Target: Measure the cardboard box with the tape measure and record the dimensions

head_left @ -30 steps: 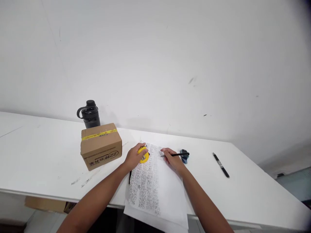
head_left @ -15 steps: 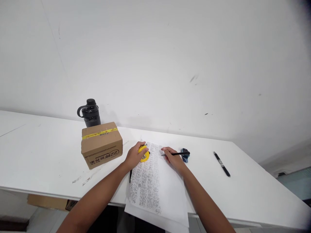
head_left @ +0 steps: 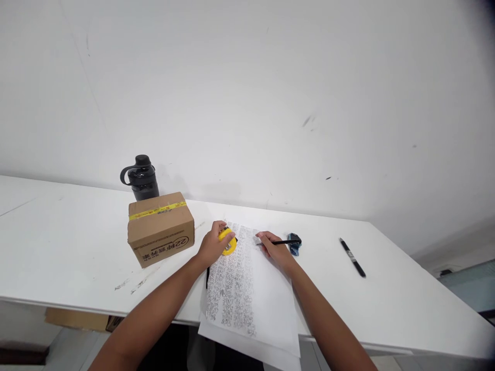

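Observation:
A yellow tape measure (head_left: 228, 243) sits near the top left of a paper sheet (head_left: 273, 304), with my left hand (head_left: 212, 245) closed around its left side. Dense dark marks in columns cover the left part of the sheet; its right part is blank. My right hand (head_left: 273, 249) grips a black pen (head_left: 284, 241), whose tip points left at the paper just beyond the marked columns. Whether the tip touches the sheet I cannot tell. More paper lies underneath, sticking out past the table's front edge.
Left of my hands stands a taped cardboard box (head_left: 162, 229), and behind it a black bottle (head_left: 143, 178). A small blue-and-black packet (head_left: 294, 245) lies right of my right hand. Farther right rests another black pen (head_left: 352, 257) on the white table (head_left: 398, 293).
The fingers of my left hand have shifted slightly on the tape measure. My right hand keeps its hold on the pen, which has tilted a little. The view has moved slightly.

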The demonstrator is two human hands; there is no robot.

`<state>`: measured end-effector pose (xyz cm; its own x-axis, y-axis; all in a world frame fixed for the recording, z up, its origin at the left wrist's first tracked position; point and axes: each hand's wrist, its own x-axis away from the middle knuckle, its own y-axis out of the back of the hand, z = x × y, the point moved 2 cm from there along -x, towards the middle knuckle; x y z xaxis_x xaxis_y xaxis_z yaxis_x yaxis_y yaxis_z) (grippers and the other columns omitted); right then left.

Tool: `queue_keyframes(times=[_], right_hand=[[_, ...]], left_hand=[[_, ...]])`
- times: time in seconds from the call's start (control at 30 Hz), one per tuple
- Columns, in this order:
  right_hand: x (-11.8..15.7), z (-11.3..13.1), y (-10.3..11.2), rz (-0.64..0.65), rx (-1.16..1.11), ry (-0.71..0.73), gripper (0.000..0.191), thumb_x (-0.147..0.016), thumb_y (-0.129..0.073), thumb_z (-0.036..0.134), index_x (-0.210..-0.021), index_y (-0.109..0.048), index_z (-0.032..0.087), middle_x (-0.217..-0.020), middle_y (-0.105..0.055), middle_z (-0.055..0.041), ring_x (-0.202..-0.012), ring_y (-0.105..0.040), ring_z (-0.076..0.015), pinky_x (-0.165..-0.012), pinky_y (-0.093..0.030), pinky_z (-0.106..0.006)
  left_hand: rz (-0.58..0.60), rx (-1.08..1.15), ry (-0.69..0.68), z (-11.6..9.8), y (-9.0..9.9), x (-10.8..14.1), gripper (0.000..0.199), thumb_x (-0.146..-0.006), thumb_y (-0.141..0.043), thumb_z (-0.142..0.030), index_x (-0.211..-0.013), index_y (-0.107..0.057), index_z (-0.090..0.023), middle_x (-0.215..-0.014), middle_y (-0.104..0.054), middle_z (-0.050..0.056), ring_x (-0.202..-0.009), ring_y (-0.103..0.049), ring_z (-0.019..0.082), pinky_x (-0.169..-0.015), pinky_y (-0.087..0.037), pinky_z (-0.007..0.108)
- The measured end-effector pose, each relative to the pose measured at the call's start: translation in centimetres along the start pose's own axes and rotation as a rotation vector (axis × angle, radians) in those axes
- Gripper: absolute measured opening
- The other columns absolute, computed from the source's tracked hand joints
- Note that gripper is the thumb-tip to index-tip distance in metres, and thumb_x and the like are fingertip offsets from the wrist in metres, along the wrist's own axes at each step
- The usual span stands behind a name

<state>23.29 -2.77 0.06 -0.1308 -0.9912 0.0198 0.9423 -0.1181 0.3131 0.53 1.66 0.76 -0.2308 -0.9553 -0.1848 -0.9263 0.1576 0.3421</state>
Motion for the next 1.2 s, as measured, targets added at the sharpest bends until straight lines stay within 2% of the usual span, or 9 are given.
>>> queue_keyframes(times=[0.13,0.2,0.33,0.5,0.63,0.8,1.2], right_hand=[[0.0,0.0,-0.1,-0.003,-0.015,-0.004,0.044,-0.083,-0.051,0.062,-0.093,-0.064,0.021,-0.055,-0.045,0.0047,-0.049,-0.040,-0.0112,-0.048,-0.030,-0.024],[0.0,0.0,-0.1,-0.002,-0.004,-0.004,0.044,-0.083,-0.051,0.062,-0.093,-0.064,0.021,-0.054,-0.045,0.0046,-0.049,-0.040,-0.0114,-0.049,-0.030,-0.024],[-0.1,0.0,-0.1,0.005,0.006,-0.003,0.045,-0.084,-0.050,0.062,-0.094,-0.063,0.021,-0.056,-0.047,0.0045,-0.049,-0.040,-0.0115,-0.050,-0.031,-0.025],[-0.2,-0.3,-0.1,0.008,0.010,0.002,0.045,-0.083,-0.050,0.063,-0.094,-0.063,0.021,-0.056,-0.047,0.0042,-0.049,-0.040,-0.0124,-0.049,-0.031,-0.025],[-0.2,-0.3,-0.1,0.010,0.001,-0.005,0.045,-0.083,-0.051,0.063,-0.094,-0.063,0.021,-0.056,-0.046,0.0045,-0.049,-0.040,-0.0119,-0.049,-0.030,-0.025],[0.0,-0.2,-0.1,0.014,-0.016,-0.002,0.043,-0.082,-0.053,0.061,-0.093,-0.063,0.021,-0.056,-0.045,0.0051,-0.051,-0.039,-0.0113,-0.049,-0.030,-0.024],[-0.1,-0.5,-0.1,0.003,0.001,0.000,0.046,-0.082,-0.052,0.064,-0.095,-0.064,0.021,-0.058,-0.047,0.0040,-0.050,-0.040,-0.0112,-0.048,-0.030,-0.024]], left_hand=[[0.001,-0.020,0.007,-0.5,0.3,0.2,0.060,-0.083,-0.057,-0.053,-0.135,-0.038,-0.028,-0.109,-0.064,0.005,-0.096,-0.063,0.020,-0.086,-0.046,0.033],[0.014,-0.045,-0.005,-0.9,0.5,0.3,0.060,-0.084,-0.055,-0.052,-0.139,-0.039,-0.031,-0.107,-0.064,0.004,-0.093,-0.063,0.019,-0.085,-0.046,0.032],[0.043,-0.093,-0.081,-1.6,0.7,0.5,0.040,-0.086,-0.051,-0.050,-0.120,-0.058,-0.030,-0.111,-0.064,0.002,-0.097,-0.061,0.019,-0.085,-0.046,0.030],[0.014,-0.102,-0.088,-1.6,0.7,0.4,0.030,-0.085,-0.050,-0.048,-0.102,-0.060,-0.025,-0.094,-0.066,0.000,-0.087,-0.062,0.018,-0.078,-0.047,0.030],[-0.028,-0.104,-0.049,-1.3,0.7,0.3,0.029,-0.084,-0.051,-0.048,-0.098,-0.057,-0.023,-0.085,-0.064,-0.001,-0.080,-0.061,0.017,-0.071,-0.046,0.028],[-0.012,-0.121,-0.060,-1.5,0.7,0.4,0.029,-0.085,-0.051,-0.049,-0.098,-0.056,-0.024,-0.082,-0.062,-0.001,-0.075,-0.059,0.016,-0.068,-0.046,0.028],[-0.009,-0.143,-0.061,-1.6,0.7,0.4,0.028,-0.085,-0.051,-0.048,-0.098,-0.057,-0.024,-0.086,-0.063,-0.001,-0.081,-0.060,0.017,-0.069,-0.044,0.028]])
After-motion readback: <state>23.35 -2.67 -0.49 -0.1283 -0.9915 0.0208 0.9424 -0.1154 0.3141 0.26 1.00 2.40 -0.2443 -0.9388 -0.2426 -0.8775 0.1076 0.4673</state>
